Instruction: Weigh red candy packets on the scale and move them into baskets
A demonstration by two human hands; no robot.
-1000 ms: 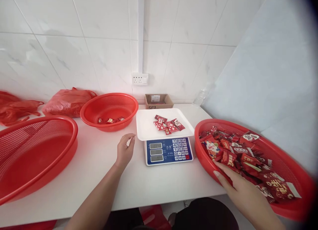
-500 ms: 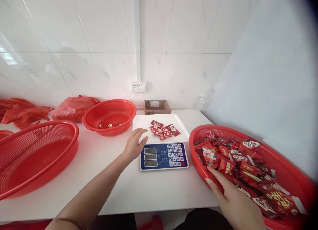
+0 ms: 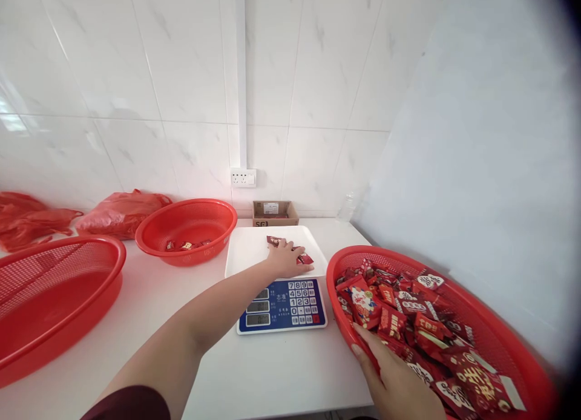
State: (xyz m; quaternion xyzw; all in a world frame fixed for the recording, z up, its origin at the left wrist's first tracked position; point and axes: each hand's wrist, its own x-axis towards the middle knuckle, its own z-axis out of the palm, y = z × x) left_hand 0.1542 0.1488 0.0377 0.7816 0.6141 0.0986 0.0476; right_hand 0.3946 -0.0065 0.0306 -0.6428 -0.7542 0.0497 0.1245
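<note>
My left hand (image 3: 288,261) lies over several small red snack packets (image 3: 305,258) on the white pan (image 3: 245,250) of a digital scale. Its fingers curl down on the packets and hide most of them; red wrapper ends stick out at the back and right. The blue keypad panel (image 3: 284,305) of the scale faces me, its displays partly covered by my forearm. On the right, my right hand (image 3: 390,371) grips the near left rim of a red plastic basket (image 3: 338,287). Red snack packets of mixed sizes (image 3: 408,311) fill that basket.
A round red basket (image 3: 186,214) with a few packets stands left of the scale. Nearer left is a large red basket (image 3: 59,299). Red plastic bags (image 3: 122,214) lie along the tiled wall. Behind the scale sits a small cardboard box (image 3: 275,220). A pale panel borders the right.
My left hand has moved forward and right from the pan's near edge onto the packets, closing over them. My right hand stays on the basket rim. The view has shifted slightly.
</note>
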